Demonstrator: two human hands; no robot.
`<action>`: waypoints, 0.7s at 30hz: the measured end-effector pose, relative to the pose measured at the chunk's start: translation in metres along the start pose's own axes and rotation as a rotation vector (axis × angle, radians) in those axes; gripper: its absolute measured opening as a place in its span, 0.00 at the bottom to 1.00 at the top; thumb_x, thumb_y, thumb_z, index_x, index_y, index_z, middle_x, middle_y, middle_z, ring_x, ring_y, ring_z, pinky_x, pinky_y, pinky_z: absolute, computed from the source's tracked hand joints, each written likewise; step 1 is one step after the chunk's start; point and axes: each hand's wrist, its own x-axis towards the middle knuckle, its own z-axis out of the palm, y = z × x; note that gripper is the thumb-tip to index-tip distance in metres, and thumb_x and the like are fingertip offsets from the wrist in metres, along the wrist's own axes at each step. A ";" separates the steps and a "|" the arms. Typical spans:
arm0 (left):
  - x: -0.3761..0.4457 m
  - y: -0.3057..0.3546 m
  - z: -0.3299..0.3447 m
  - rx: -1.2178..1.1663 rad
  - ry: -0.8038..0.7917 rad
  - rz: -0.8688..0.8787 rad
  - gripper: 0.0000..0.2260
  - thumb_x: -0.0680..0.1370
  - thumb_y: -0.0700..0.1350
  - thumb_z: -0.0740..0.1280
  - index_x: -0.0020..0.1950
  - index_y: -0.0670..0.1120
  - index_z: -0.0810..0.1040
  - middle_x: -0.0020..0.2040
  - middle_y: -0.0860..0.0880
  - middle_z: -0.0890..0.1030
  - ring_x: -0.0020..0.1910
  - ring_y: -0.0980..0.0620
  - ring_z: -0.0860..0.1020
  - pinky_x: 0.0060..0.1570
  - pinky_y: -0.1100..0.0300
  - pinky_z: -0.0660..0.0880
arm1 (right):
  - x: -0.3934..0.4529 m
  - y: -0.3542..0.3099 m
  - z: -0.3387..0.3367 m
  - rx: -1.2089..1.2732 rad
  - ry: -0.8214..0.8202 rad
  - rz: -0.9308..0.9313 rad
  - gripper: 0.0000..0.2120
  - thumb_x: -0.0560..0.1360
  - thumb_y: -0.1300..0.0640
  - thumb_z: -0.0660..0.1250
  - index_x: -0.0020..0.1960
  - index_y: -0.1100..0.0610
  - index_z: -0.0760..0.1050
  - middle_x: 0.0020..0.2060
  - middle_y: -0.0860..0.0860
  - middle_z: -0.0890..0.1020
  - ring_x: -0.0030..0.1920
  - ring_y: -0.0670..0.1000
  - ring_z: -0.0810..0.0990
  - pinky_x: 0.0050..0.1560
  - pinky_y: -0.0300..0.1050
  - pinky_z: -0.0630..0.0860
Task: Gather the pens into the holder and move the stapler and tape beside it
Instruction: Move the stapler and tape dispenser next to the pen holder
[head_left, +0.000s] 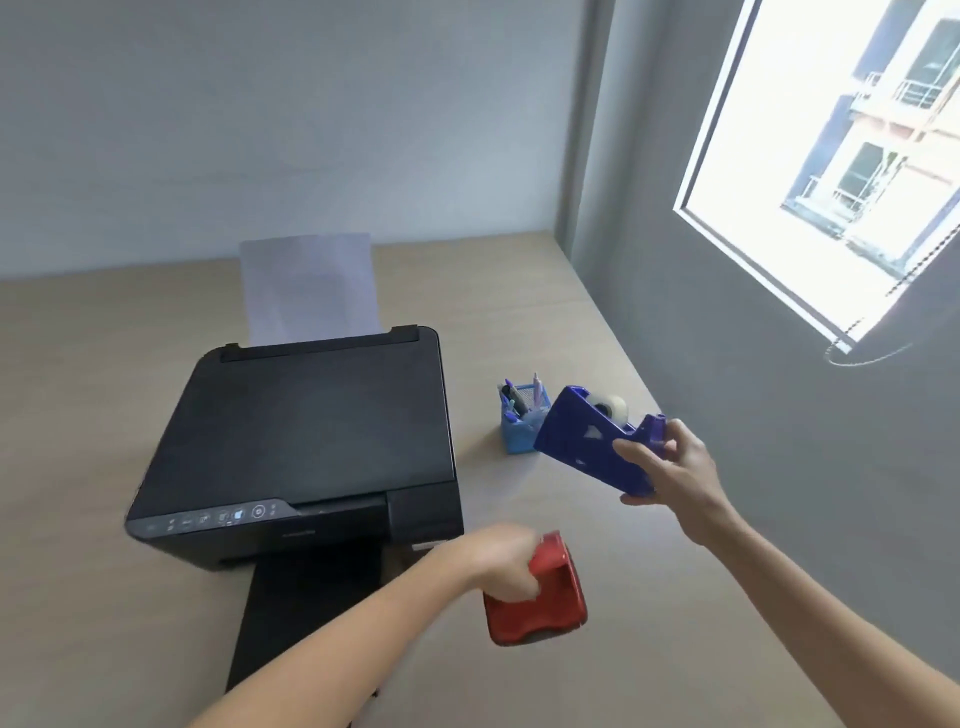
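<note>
A light blue mesh pen holder (521, 428) stands on the desk right of the printer, with several pens (511, 399) sticking out of it. My right hand (670, 465) grips a dark blue tape dispenser (587, 441), holding it tilted in the air just right of the holder; its clear tape roll (612, 404) shows on top. Lower down, my left hand (506, 561) is closed on a red stapler (540, 597) near the printer's front right corner. Whether the stapler rests on the desk or is lifted is unclear.
A black printer (311, 441) fills the desk's middle, with white paper (309, 286) upright in its rear feed and a dark output tray (306, 608) extended toward me. The wooden desk (519, 291) ends at a grey wall with a window (831, 156) on the right.
</note>
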 end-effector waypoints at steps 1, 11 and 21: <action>0.014 0.005 0.002 0.037 0.007 -0.037 0.10 0.73 0.39 0.63 0.53 0.39 0.76 0.52 0.39 0.80 0.49 0.40 0.78 0.47 0.52 0.75 | 0.001 0.012 -0.002 -0.020 0.033 0.028 0.14 0.67 0.56 0.77 0.47 0.55 0.74 0.49 0.60 0.81 0.45 0.61 0.84 0.34 0.60 0.83; 0.120 -0.014 0.004 0.138 0.093 -0.372 0.15 0.75 0.37 0.60 0.62 0.43 0.73 0.62 0.43 0.76 0.65 0.42 0.73 0.67 0.46 0.61 | 0.022 0.099 0.030 -0.247 0.210 0.019 0.17 0.67 0.52 0.75 0.46 0.56 0.70 0.39 0.51 0.80 0.40 0.53 0.78 0.33 0.37 0.72; 0.145 -0.029 0.015 0.155 0.185 -0.414 0.19 0.75 0.36 0.62 0.66 0.43 0.72 0.65 0.41 0.74 0.67 0.40 0.71 0.66 0.47 0.67 | 0.009 0.148 0.070 -0.331 0.254 -0.032 0.20 0.63 0.58 0.77 0.41 0.59 0.64 0.36 0.55 0.74 0.36 0.57 0.73 0.35 0.42 0.66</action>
